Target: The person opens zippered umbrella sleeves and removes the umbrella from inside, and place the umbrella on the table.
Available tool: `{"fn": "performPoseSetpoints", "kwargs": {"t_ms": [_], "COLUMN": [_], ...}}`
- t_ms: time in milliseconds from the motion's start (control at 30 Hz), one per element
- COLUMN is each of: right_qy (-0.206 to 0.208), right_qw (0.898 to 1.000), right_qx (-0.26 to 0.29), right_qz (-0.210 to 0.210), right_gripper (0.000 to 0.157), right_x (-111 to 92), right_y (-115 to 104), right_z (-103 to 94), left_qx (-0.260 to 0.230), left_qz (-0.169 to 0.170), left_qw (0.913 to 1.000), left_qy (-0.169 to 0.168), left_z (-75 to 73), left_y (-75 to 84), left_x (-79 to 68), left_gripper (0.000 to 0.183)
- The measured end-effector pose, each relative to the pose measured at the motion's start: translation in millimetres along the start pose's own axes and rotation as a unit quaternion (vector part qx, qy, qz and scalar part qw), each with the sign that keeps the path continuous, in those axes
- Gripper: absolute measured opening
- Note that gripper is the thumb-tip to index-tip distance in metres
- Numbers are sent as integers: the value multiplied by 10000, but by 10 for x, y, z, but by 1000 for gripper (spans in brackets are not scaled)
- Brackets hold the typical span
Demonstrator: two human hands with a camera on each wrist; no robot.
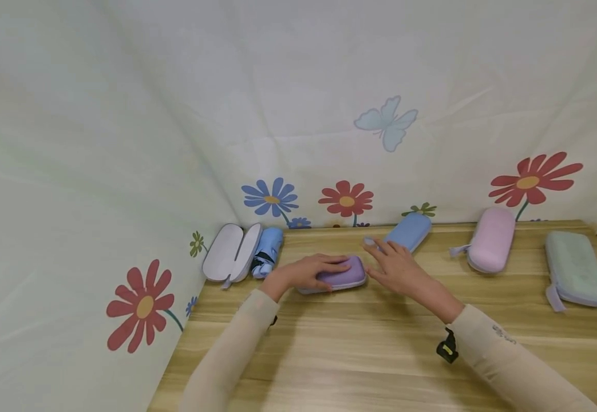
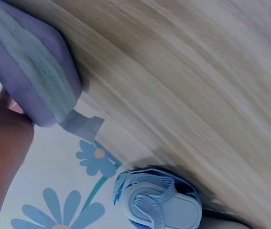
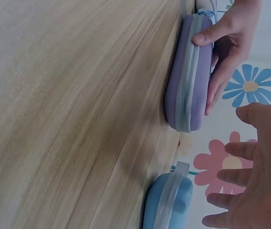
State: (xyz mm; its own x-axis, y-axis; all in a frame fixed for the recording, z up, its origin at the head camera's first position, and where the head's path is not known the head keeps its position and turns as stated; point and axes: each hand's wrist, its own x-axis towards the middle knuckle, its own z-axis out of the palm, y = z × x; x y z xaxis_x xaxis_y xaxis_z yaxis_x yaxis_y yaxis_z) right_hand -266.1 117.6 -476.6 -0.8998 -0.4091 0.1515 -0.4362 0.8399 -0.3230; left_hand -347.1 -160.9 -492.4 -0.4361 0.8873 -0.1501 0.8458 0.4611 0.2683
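A purple zippered hard case (image 1: 346,276) lies on the wooden table, and my left hand (image 1: 309,271) holds it. In the right wrist view the thumb presses the near side along the zipper of the purple case (image 3: 187,86), and the fingers lie over its top. A fabric zipper pull (image 2: 81,125) sticks out from the case's end. To the right, my right hand (image 1: 397,268) hovers with fingers spread, nothing in its grasp. It is nearest to a blue zippered case (image 1: 410,230) and partly covers it in the head view.
At the back left, an opened pale lavender case (image 1: 224,252) stands beside a folded blue umbrella (image 1: 269,252). A pink case (image 1: 493,240) and a pale green case (image 1: 577,269) lie at the right. Flower-printed cloth (image 1: 298,143) borders the table at the back and sides.
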Motion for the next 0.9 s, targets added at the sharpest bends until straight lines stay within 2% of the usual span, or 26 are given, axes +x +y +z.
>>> {"fn": "performPoseSetpoints", "kwargs": {"t_ms": [67,133,500,567,633,667,700,733,800,867,900], "right_qy": [17,46,186,191,178,172,175,181,245,343,390], "right_qw": [10000,10000,9998,9998,9998,9998,9998,9998,9996,9993,9991], "right_qx": [23,52,80,59,80,88,95,108,76,25,11], "right_qz": [11,11,-56,-49,-20,-12,-13,-17,-68,-125,-160], "right_gripper": [59,58,58,58,58,58,57,56,55,53,52], "right_x": [-1,-2,-25,-35,-46,-51,-57,-63,-72,-76,-79], "right_y": [5,6,17,26,38,44,48,55,70,85,89], "right_z": [-4,-8,-51,-56,-54,-52,-51,-50,-55,-69,-84], "left_qx": [-49,-133,-84,51,217,264,208,124,-32,-161,-190], "left_qz": [270,334,367,166,-373,-779,-1277,-1845,-2988,-3948,-4326], "left_qw": [9996,9993,9991,9997,9990,9966,9916,9826,9536,9165,8986], "left_qy": [-40,-100,-205,-158,-80,-10,69,142,363,623,701], "left_z": [-19,-29,-90,-85,-68,-52,-42,-28,-17,-25,-37], "left_y": [10,27,108,167,271,342,429,520,713,884,960], "left_x": [15,29,42,34,28,25,25,26,47,87,113], "left_gripper": [70,70,67,66,69,71,73,76,83,87,88]}}
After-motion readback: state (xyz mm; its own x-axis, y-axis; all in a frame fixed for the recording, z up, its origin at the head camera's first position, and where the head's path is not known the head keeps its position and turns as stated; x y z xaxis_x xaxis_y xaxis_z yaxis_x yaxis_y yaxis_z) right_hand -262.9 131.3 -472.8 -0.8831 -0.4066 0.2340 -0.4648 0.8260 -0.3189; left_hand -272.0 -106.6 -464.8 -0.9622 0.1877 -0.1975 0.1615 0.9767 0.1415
